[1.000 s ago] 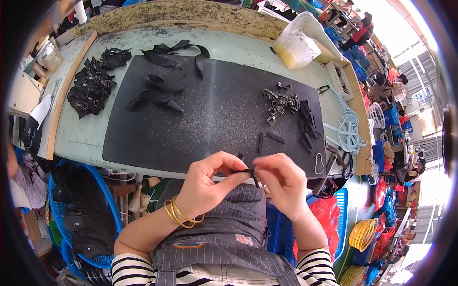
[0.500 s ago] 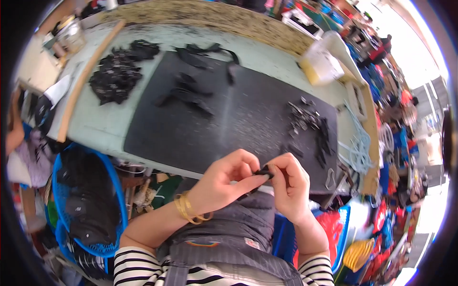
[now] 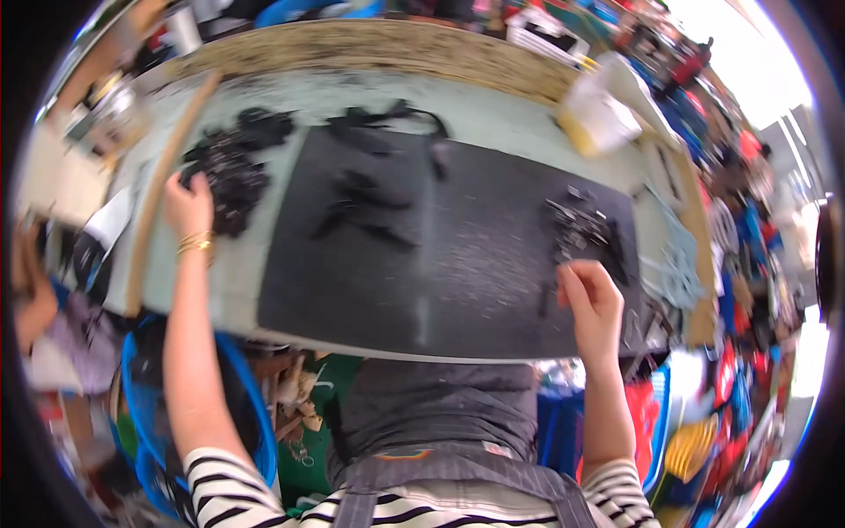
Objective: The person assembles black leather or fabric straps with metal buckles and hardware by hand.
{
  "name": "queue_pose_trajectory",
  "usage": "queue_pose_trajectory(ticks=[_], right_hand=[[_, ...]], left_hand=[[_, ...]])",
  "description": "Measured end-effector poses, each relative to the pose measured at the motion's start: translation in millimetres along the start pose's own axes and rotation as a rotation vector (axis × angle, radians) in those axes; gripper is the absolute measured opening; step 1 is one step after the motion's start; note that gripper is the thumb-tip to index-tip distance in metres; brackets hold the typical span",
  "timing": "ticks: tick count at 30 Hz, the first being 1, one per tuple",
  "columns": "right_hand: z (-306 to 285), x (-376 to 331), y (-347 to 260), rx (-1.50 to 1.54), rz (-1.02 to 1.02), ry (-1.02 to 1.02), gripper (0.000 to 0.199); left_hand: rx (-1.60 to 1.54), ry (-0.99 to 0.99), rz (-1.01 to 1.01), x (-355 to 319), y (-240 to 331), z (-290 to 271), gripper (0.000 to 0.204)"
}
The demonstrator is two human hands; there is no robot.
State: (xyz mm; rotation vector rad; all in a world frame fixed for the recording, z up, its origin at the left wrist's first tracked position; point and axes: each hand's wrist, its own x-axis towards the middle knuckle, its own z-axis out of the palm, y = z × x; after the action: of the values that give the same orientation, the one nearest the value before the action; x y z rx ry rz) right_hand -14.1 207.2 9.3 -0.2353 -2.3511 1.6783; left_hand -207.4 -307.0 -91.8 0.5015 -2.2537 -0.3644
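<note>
My left hand reaches to the near-left edge of a heap of black strap pieces with small shiny parts. Its thumb and fingers stand apart over the dark pieces; blur hides any piece between them. Over the right part of the black mat, my right hand has its fingers bent, thumb and forefinger close together. What they pinch, if anything, does not show. Just beyond it lie small shiny buckles and short black straps. Longer black strips lie on the mat's left half.
A wooden strip edges the table's left side, and a board its far side. At the right are a whitish-yellow container and pale blue cord. A blue basket stands below the left table edge.
My hands were together before my body, working a small black piece. Now they are apart: the left has gone to the heap at far left, the right toward the buckles.
</note>
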Motion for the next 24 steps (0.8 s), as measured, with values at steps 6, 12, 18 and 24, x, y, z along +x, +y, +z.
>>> queue_pose_trajectory(ticks=[6, 12, 18, 24], right_hand=[[-56.2, 14.4, 31.4, -0.494, -0.134, 0.118, 0.007], [-49.3, -5.4, 52.9, -0.961, -0.503, -0.075, 0.017], [-54.9, -2.4, 50.8, -0.492, -0.089, -0.03, 0.014], [-36.1, -9.2, 56.8, -0.074, 0.035, -0.05, 0.015]], left_hand=[[0.294, -0.091, -0.158, 26.3, -31.1, 63.8, 0.049], [0.115, 0.22, -0.053, 19.0, 3.2, -5.8, 0.05], [-0.935, -0.381, 0.208, -133.3, 231.5, -118.7, 0.017], [-1.337, -1.341, 0.013, -258.7, 326.1, -119.6, 0.024]])
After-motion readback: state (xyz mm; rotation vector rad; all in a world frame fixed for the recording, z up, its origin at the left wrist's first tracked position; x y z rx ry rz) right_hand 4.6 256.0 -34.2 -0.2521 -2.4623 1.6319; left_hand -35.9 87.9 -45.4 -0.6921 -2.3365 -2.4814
